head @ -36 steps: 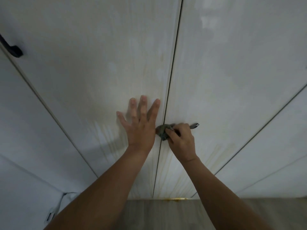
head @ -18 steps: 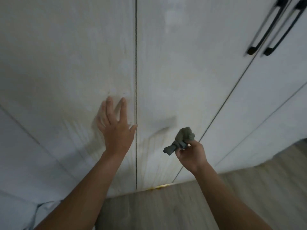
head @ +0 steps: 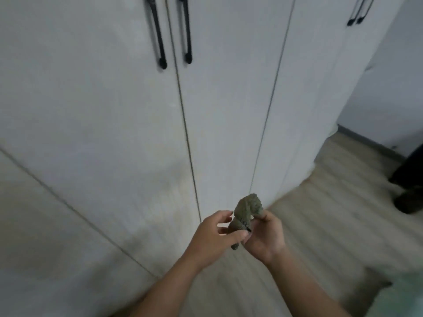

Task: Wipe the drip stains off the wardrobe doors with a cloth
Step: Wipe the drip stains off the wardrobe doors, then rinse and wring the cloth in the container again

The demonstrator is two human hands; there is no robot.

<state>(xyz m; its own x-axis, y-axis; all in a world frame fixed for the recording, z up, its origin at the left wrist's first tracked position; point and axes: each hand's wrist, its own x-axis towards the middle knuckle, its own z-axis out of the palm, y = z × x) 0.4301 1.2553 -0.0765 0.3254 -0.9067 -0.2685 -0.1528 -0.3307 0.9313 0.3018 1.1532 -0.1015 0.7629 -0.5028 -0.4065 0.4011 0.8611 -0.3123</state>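
grey-green crumpled cloth (head: 246, 210): bunched upright, held in the air in front of the doors and clear of them; sits low in view, about 5 o'clock from centre.
left hand (head: 215, 236): at the cloth's 8 o'clock; thumb and curled fingers pinch its lower end.
right hand (head: 265, 236): at the cloth's 4 o'clock; fingers curled round the cloth, thumb up against the top bunch.
flat white wardrobe doors (head: 103, 122): fill the view from 8 through 1 o'clock, thin vertical seams between panels.
drip stains: faint yellowish cast low on the doors at 7–8 o'clock; too blurred to tell separate streaks.
slim black bar handles (head: 162, 62): one pair at 11 o'clock, either side of a seam; second pair (head: 349, 22) at 1 o'clock.
light wood-plank floor (head: 343, 225): 3 to 6 o'clock, under both forearms.
plain white wall (head: 400, 88): 2 o'clock, dark skirting at its foot.
dark object (head: 409, 179): on the floor at 3 o'clock, cut off by the frame edge; cannot tell what.
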